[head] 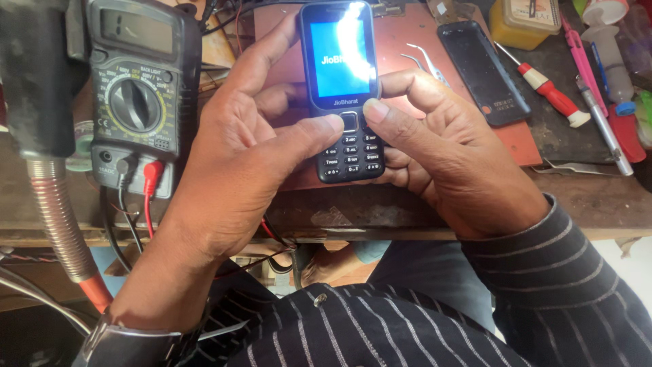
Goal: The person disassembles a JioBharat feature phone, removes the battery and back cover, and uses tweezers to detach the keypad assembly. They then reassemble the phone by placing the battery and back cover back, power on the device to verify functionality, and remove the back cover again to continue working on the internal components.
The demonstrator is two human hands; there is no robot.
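At the far left of the frame, a ribbed metal hose (60,217) hangs down beside a grey multimeter (139,88), which fills the upper left; 2 leads, 1 black and 1 red (151,178), are plugged into its lower edge. Left of centre, the left hand (234,160) curls its fingers behind a keypad phone (345,88), its thumb (319,129) laid on the key just below the lit blue screen. The phone stands upright at upper centre, held above a reddish work mat (407,41). Right of centre, the right hand (445,160) closes around the phone's right edge, its thumb (380,112) touching the same key row. In the upper right lie metal tweezers (426,60), a black back cover (483,71), a red-handled screwdriver (547,85) and a yellow tub (524,22), all apart from the hands.
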